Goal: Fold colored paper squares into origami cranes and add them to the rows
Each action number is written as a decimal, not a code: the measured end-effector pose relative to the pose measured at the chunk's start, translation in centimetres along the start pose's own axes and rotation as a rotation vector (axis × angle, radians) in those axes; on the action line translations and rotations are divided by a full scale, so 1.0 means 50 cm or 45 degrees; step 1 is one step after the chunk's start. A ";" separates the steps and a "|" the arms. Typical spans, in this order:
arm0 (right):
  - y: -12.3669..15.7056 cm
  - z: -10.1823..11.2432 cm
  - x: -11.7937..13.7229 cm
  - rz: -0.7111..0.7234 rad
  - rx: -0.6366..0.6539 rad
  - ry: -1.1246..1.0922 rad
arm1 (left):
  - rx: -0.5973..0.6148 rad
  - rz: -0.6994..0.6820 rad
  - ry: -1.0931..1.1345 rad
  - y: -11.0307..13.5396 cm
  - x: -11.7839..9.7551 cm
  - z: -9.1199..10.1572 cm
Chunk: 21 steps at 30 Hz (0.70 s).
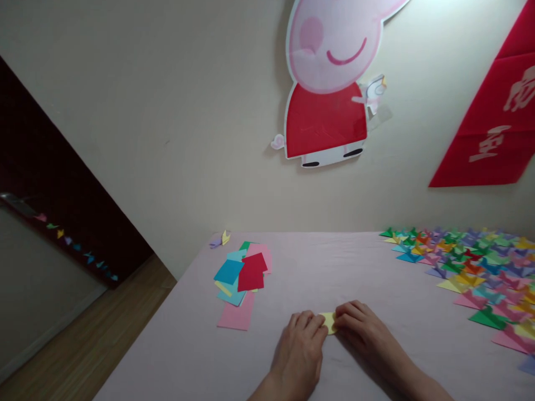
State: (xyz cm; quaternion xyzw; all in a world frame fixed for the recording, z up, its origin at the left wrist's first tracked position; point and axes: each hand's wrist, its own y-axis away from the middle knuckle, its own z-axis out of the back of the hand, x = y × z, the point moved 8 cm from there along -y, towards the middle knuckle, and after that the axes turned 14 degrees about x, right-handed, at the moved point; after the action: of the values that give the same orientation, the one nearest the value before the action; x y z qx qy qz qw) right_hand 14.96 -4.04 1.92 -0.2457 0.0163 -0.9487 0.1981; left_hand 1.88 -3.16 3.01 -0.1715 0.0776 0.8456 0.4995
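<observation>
A small piece of pale yellow paper (pixel 329 322) lies on the table between my two hands, with only its middle showing. My left hand (pixel 301 346) covers the left end, its fingers close together and pressed on the paper. At the right end my right hand (pixel 363 327) has its fingers curled and closed on the edge. The fingertips hide both ends, so I cannot tell how the paper is folded there.
Loose coloured paper sheets (pixel 252 272) lie in a pile to the left. Two small folded paper figures (pixel 220 240) sit at the far left corner of the table (pixel 330 267). Rows of colourful folded paper birds (pixel 472 267) cover the right side. A wall (pixel 209 139) stands behind.
</observation>
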 end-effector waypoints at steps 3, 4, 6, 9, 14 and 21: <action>-0.005 0.004 -0.013 -0.042 0.024 -0.139 | 0.032 0.016 -0.035 0.001 -0.003 -0.004; -0.007 0.006 -0.017 -0.066 0.028 -0.181 | 0.038 0.020 -0.044 0.001 -0.002 -0.007; -0.012 0.008 -0.023 -0.141 0.027 -0.258 | 0.041 0.026 -0.057 0.002 -0.001 -0.011; -0.022 0.010 -0.028 -0.264 0.026 -0.320 | 0.034 0.017 -0.060 0.002 -0.002 -0.013; -0.037 0.010 -0.026 -0.371 0.042 -0.294 | 0.003 0.007 -0.065 0.002 -0.006 -0.008; -0.037 0.007 -0.029 -0.405 0.031 -0.270 | -0.003 0.032 -0.094 0.001 -0.009 -0.013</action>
State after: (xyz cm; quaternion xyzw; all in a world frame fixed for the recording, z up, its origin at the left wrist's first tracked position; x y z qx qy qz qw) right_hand 15.60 -1.74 1.80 -0.3415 -0.0551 -0.9370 0.0494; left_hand 2.19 -3.74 2.59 -0.1398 0.0603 0.8576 0.4912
